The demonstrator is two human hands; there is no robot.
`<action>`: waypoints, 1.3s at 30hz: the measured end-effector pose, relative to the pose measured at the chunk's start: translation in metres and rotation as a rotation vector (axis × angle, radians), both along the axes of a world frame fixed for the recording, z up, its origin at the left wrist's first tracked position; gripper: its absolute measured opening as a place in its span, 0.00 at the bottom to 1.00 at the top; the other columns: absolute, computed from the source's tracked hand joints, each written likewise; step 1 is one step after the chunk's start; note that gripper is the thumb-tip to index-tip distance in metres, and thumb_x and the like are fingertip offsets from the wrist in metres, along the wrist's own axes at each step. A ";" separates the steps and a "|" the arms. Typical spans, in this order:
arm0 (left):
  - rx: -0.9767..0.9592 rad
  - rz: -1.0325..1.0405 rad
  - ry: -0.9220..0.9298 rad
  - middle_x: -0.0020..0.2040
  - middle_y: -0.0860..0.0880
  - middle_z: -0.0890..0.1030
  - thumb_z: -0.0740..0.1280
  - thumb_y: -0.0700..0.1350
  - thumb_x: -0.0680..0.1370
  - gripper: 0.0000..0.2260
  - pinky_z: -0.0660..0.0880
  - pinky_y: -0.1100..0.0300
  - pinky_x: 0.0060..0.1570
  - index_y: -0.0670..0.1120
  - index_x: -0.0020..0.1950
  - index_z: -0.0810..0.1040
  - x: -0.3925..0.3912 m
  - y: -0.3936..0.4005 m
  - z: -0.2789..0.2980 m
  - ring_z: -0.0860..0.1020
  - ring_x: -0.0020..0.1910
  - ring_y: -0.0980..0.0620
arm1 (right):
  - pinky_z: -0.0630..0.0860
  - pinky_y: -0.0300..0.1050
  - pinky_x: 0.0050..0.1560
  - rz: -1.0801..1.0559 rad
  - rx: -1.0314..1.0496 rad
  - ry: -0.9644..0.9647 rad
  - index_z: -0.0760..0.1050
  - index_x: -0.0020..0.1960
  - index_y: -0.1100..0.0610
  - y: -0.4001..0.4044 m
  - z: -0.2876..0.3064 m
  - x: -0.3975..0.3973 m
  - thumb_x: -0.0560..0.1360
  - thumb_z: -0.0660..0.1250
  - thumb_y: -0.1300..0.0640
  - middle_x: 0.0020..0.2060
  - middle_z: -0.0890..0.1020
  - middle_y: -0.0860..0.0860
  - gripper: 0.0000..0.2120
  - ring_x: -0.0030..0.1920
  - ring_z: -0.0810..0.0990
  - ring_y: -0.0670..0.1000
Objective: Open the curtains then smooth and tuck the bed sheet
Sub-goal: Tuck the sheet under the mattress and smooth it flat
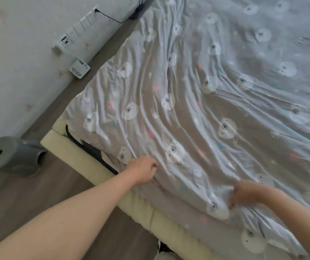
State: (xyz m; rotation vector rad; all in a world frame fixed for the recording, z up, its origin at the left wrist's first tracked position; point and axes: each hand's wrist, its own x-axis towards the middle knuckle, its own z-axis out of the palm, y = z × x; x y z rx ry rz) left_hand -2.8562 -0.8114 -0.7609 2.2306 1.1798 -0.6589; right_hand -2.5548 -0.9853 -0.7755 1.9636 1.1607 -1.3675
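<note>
- The bed sheet [197,102] — grey with a print of white bears and small pink and teal marks — covers the bed and fills the centre and right of the frame.
- Its near edge runs along the cream padded bed frame [86,156], on a diagonal from the left middle of the frame down toward the bottom centre.
- Long wrinkles cross the sheet, fanning from the lower centre toward the upper middle and the upper right; the cloth is far from flat.
- The left hand [142,170], at the lower centre of the frame, sits at the sheet's edge just beside the bed frame, its fingers curled and pinching a fold of the cloth.
- The right hand [244,192], at the lower right, is blurred; its fingers curl downward into a bunched ridge of sheet and appear to grip it.
- At the bed's near-left corner the sheet stops short, and a dark strap [86,145] and bare cream padding show beneath it.
- A grey round stool [9,156] lies tipped on the wooden floor [37,194] at the left edge of the frame.
- Along the wall [19,44] at the upper left — a row of white sockets [75,30] with a black cable [111,16] plugged in.
</note>
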 end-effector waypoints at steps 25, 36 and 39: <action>-0.332 0.736 -0.349 0.54 0.44 0.82 0.67 0.50 0.71 0.18 0.75 0.54 0.49 0.42 0.57 0.79 -0.227 0.387 -0.035 0.78 0.52 0.45 | 0.40 0.61 0.78 0.094 0.733 -0.160 0.29 0.78 0.51 0.354 -0.039 -0.395 0.69 0.62 0.26 0.78 0.35 0.59 0.58 0.78 0.32 0.61; -0.238 0.355 -0.165 0.61 0.44 0.78 0.65 0.47 0.78 0.16 0.74 0.57 0.54 0.42 0.64 0.75 -0.204 0.439 -0.039 0.77 0.60 0.43 | 0.74 0.39 0.42 -1.174 1.140 0.041 0.78 0.44 0.50 0.478 0.013 -0.352 0.74 0.56 0.68 0.39 0.80 0.44 0.17 0.40 0.78 0.41; -0.039 0.618 0.032 0.66 0.40 0.69 0.72 0.62 0.70 0.39 0.73 0.49 0.58 0.42 0.70 0.62 -0.226 0.417 -0.068 0.72 0.63 0.39 | 0.78 0.38 0.41 -1.110 1.069 0.171 0.80 0.52 0.53 0.476 0.014 -0.365 0.75 0.56 0.70 0.43 0.84 0.45 0.19 0.47 0.83 0.44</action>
